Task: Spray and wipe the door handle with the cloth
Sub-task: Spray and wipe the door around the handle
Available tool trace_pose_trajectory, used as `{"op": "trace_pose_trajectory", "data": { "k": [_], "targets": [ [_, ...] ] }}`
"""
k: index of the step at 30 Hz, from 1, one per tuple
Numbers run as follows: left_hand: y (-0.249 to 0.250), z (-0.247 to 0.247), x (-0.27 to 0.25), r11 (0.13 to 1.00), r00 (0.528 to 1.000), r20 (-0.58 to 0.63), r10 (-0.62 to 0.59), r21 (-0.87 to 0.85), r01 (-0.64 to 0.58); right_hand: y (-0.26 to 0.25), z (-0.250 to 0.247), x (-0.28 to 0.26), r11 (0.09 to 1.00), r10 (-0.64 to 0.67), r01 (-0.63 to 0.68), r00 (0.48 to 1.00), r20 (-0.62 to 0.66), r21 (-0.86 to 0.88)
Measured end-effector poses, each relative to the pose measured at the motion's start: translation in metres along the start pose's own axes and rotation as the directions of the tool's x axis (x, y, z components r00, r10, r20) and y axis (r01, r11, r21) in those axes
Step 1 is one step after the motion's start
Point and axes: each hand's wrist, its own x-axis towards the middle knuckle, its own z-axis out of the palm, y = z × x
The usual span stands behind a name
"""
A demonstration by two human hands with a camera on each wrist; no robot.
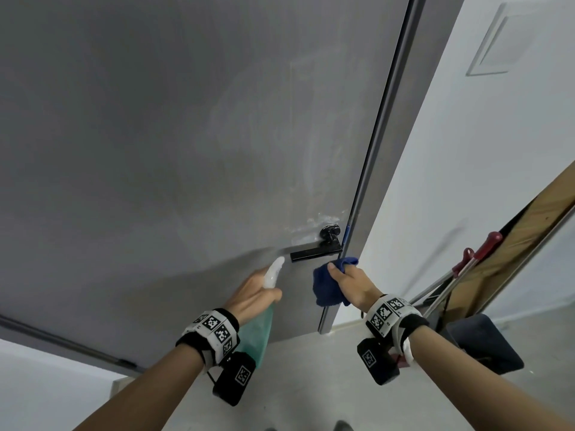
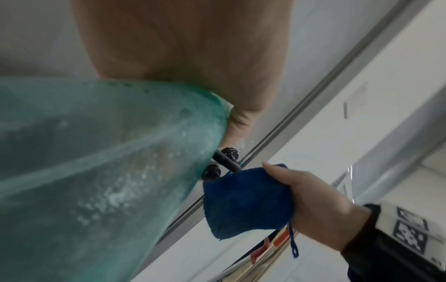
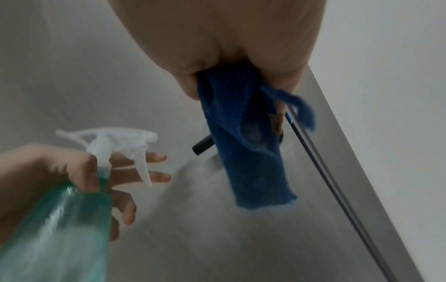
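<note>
Closest to the head camera, the person's two forearms reach up toward the door, each with a marker band at the wrist. The left hand point(image 1: 253, 293) grips the neck of a teal spray bottle point(image 1: 256, 332); in the right wrist view its thumb curls round the neck while the fingers point(image 3: 154, 176) lie fairly straight past the clear trigger, and it is hard to tell through the blur whether they press it. The white nozzle point(image 1: 273, 270) points up at the door handle point(image 1: 315, 253), stopping just short of the lever's free end. The right hand point(image 1: 351, 284) clenches a folded blue cloth point(image 1: 326, 286), thumb on top, the cloth hanging down from the fingers. The handle, a black lever with a round black knob point(image 1: 329, 233) above it, sits just above the right fingers, near the cloth's upper edge; contact cannot be made out. Wet droplets and smears show on the grey door point(image 1: 186, 135) just beyond the knob. Farther right of the right fingers stands a white wall point(image 1: 466, 166), with red-handled poles point(image 1: 479, 253) leaning in the corner and a dark pad point(image 1: 485, 343) on the floor point(image 1: 311, 368) beneath them.
</note>
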Motion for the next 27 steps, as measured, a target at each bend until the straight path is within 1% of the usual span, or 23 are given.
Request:
{"op": "trace_pose_trajectory", "data": {
  "k": [2,3,4,7,11,13,15,19,23,27],
  "targets": [
    [-0.001,0.001,0.0,0.988,1.0,-0.026,0.018,-0.15,-0.022,-0.005,-0.002,0.0,0.974,-0.002,-0.008,0.999,0.047,0.227],
    [-0.002,0.001,0.0,0.981,0.998,-0.047,0.031,-0.192,-0.039,-0.006,-0.002,0.0,0.951,-0.017,-0.001,0.998,0.054,0.309],
    [-0.004,0.002,0.0,0.977,0.997,-0.061,0.055,-0.203,-0.066,-0.007,-0.004,0.0,0.936,-0.027,0.007,0.998,0.051,0.353],
    [-0.004,0.005,-0.005,0.971,0.988,-0.057,0.142,-0.185,-0.15,-0.009,-0.005,0.0,0.906,-0.032,0.013,0.999,0.039,0.422],
    [-0.003,0.005,-0.005,0.959,0.963,0.031,0.269,-0.099,-0.265,-0.016,-0.006,-0.006,0.833,0.01,-0.05,0.997,0.076,0.551],
    [-0.004,0.005,-0.003,0.95,0.954,0.039,0.298,-0.105,-0.293,-0.02,-0.006,-0.008,0.805,0.018,-0.069,0.996,0.092,0.589],
    [-0.002,0.007,-0.002,0.939,0.943,0.018,0.332,-0.099,-0.329,-0.024,-0.006,-0.01,0.782,0.03,-0.08,0.995,0.091,0.618],
    [0.001,0.013,0.002,0.939,0.946,-0.029,0.322,-0.121,-0.323,-0.031,-0.007,-0.012,0.752,0.073,-0.091,0.996,0.056,0.653],
    [-0.005,0.019,0.005,0.939,0.944,0.04,0.329,-0.121,-0.322,-0.036,-0.01,-0.015,0.768,0.056,-0.074,0.997,0.049,0.636],
    [-0.007,0.02,0.006,0.943,0.949,0.073,0.308,-0.153,-0.295,-0.037,-0.012,-0.015,0.78,0.036,-0.055,0.998,0.043,0.623]
  ]
}}
